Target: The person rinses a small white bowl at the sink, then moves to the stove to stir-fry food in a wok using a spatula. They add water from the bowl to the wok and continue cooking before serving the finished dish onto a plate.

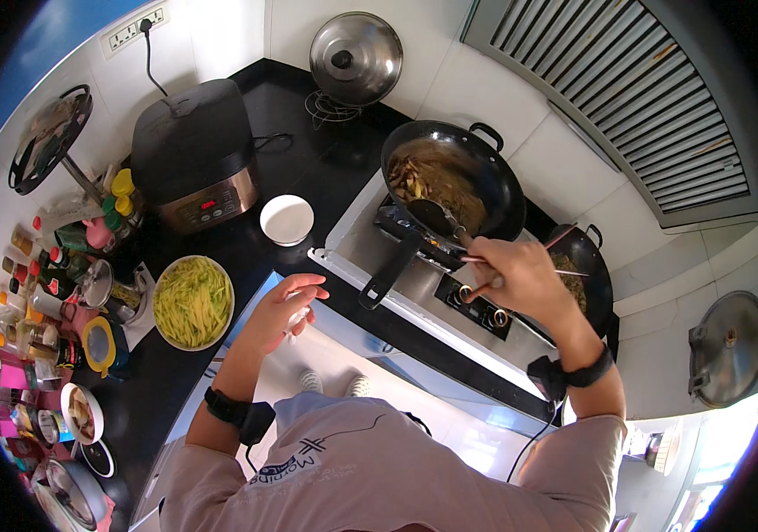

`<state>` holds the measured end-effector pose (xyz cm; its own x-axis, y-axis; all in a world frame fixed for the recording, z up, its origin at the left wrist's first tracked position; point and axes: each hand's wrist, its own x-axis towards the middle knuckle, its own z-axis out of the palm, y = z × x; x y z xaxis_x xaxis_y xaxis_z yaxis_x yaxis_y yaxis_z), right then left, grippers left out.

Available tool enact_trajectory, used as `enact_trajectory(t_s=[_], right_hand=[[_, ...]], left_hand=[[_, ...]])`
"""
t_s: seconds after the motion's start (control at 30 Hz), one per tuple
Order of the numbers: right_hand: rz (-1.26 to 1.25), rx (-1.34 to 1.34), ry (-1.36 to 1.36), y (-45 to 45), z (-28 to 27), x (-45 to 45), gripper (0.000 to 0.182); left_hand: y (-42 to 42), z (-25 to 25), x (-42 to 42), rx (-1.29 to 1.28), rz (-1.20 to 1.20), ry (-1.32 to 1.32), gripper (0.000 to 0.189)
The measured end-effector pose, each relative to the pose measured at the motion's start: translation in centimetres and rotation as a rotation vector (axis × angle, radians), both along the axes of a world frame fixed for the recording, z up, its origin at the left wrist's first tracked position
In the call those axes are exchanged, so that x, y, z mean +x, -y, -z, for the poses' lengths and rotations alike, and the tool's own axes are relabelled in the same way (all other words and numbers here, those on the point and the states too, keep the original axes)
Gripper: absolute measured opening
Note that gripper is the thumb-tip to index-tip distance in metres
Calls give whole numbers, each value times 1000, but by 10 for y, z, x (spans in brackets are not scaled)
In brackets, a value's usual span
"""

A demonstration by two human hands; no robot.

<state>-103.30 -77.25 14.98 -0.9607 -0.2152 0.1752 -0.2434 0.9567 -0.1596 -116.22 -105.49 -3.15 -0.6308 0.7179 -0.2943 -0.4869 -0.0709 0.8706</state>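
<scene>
My right hand (515, 276) grips a spatula (448, 223) by its handle, together with what look like chopsticks (572, 272). The spatula's dark head rests among browned food in a black wok (505, 179) on the stove. My left hand (289, 309) is raised in front of the counter's edge, fingers curled around a crumpled white thing (297, 312), perhaps a tissue or cloth. Left of that hand stands a bowl of shredded green vegetable (192, 302). A white bowl (287, 219) sits between the rice cooker and the stove.
A second dark pan (598, 279) with food stands right of the wok. The rice cooker (196, 156) is at the back left. Many bottles and jars (53, 292) crowd the left counter. A steel lid (356, 60) leans on the wall. The range hood (625, 100) hangs at the upper right.
</scene>
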Motion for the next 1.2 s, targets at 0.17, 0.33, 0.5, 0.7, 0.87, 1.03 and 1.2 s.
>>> enact_trajectory(t_s=[0.17,0.33,0.5,0.7,0.87,1.03,1.2], right_hand=[[41,213,-102,-23,47,-13,24],[133,387,-112,-55,79,-26,25],[183,467,-33,-92,90,-37,36],[218,376,-202,-104,64,-35,34],[280,355,-179,-129,51,-66,37],[187,361,-122,-138,67,-104,39],[-29,169,-101,-102,61,-99,32]], left_hand=[[-1,-2,2,-22,-19,11,32],[2,1,3,-36,-23,5,33],[0,-3,7,-55,-41,2,32],[2,0,7,-59,-82,5,31],[-2,-1,9,-45,-81,-27,32],[-4,-6,12,-51,-76,-28,33],[-4,-6,17,-39,-123,-30,30]])
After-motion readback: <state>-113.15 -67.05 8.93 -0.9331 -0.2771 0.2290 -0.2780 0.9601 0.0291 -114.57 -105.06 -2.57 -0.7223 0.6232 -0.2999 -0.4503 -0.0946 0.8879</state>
